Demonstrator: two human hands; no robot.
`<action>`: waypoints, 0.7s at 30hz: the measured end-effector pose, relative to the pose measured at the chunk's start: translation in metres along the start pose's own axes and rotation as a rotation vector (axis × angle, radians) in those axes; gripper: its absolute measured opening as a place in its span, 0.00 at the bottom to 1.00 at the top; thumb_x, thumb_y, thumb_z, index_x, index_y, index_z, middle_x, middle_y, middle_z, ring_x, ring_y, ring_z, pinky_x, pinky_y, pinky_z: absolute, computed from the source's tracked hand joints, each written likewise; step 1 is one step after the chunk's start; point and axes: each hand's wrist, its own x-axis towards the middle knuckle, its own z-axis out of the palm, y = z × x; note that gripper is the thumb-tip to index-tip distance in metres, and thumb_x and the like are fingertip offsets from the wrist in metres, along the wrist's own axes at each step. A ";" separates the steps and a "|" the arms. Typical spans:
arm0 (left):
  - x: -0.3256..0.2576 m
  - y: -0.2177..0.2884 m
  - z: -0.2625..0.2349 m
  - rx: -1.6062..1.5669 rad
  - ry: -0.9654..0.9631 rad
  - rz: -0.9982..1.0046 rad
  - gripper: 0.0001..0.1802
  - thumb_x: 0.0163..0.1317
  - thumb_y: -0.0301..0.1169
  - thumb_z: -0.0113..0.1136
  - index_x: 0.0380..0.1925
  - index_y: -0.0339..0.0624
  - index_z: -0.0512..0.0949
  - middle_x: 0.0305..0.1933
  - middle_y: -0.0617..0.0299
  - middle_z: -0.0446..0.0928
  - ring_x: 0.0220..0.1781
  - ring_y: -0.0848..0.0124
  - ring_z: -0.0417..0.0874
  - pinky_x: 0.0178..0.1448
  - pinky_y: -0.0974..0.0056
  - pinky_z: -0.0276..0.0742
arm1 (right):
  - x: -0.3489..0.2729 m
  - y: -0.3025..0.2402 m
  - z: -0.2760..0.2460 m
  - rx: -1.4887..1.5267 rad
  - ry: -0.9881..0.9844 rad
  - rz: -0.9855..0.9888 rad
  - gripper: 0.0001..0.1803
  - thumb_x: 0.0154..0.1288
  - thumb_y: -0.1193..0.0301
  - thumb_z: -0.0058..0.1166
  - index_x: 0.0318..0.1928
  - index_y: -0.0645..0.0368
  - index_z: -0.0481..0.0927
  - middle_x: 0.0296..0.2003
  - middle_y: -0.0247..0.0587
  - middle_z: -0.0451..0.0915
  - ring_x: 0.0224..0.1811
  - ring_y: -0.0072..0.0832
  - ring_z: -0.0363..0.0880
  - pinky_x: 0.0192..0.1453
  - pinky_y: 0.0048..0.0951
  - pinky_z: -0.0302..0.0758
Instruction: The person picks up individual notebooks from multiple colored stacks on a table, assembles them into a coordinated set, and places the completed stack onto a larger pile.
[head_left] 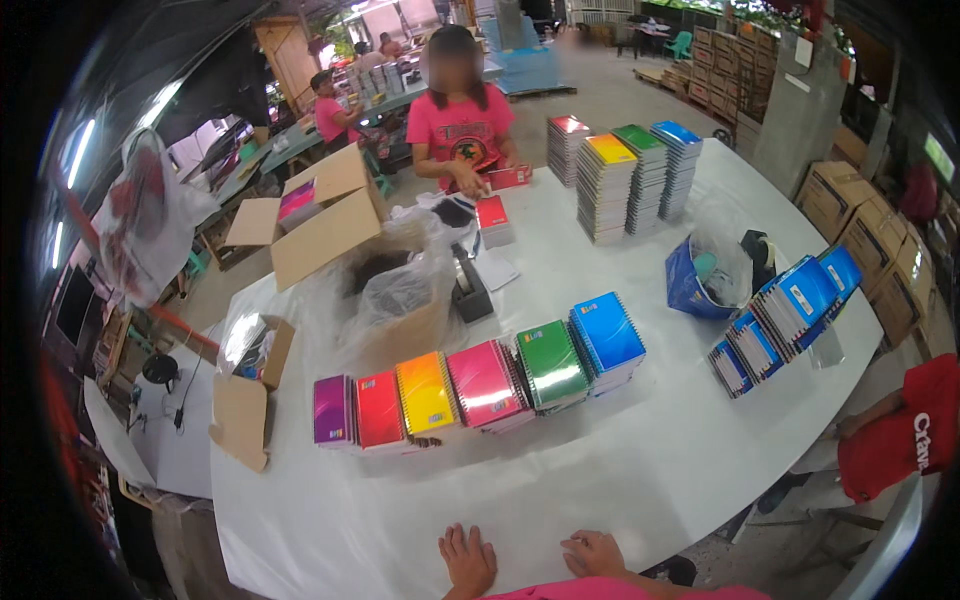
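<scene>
My left hand (467,562) lies on the white table (400,500) near its front edge, palm down with the fingers spread, holding nothing. To its right my right hand (592,552) rests on the same surface, fingers loosely bent and pointing left, with nothing visible in it. Beyond both hands stands a curved row of spiral notebook stacks: purple (333,410), red (380,408), yellow (427,391), pink (486,383), green (553,366) and blue (606,333). Neither hand touches them.
Tall notebook stacks (606,190) stand at the far side, near a person in pink (462,135) handling a red item. Blue notebooks (800,300) and a blue bag (700,280) are at right. Open cartons (325,225) and a tape dispenser (468,288) stand at left. A person in red (895,430) sits right.
</scene>
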 end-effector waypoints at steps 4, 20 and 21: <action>0.008 0.006 0.009 0.149 0.032 -0.029 0.22 0.61 0.36 0.59 0.54 0.39 0.78 0.60 0.45 0.74 0.66 0.48 0.70 0.69 0.41 0.63 | -0.003 0.000 0.004 -0.019 -0.015 0.044 0.14 0.60 0.60 0.64 0.46 0.45 0.85 0.44 0.37 0.81 0.38 0.30 0.81 0.41 0.39 0.74; 0.012 0.006 0.010 0.117 -0.158 -0.164 0.28 0.60 0.39 0.61 0.59 0.40 0.75 0.67 0.41 0.68 0.73 0.46 0.62 0.76 0.38 0.52 | -0.001 0.016 0.015 0.010 -0.066 0.054 0.14 0.61 0.57 0.62 0.46 0.42 0.86 0.43 0.34 0.81 0.33 0.31 0.82 0.37 0.39 0.77; 0.011 0.006 0.009 0.110 -0.142 -0.157 0.28 0.59 0.38 0.61 0.59 0.40 0.75 0.67 0.41 0.68 0.72 0.46 0.62 0.75 0.38 0.53 | -0.001 0.015 0.014 0.010 -0.069 0.060 0.13 0.61 0.57 0.62 0.46 0.42 0.86 0.43 0.34 0.81 0.33 0.30 0.82 0.38 0.40 0.76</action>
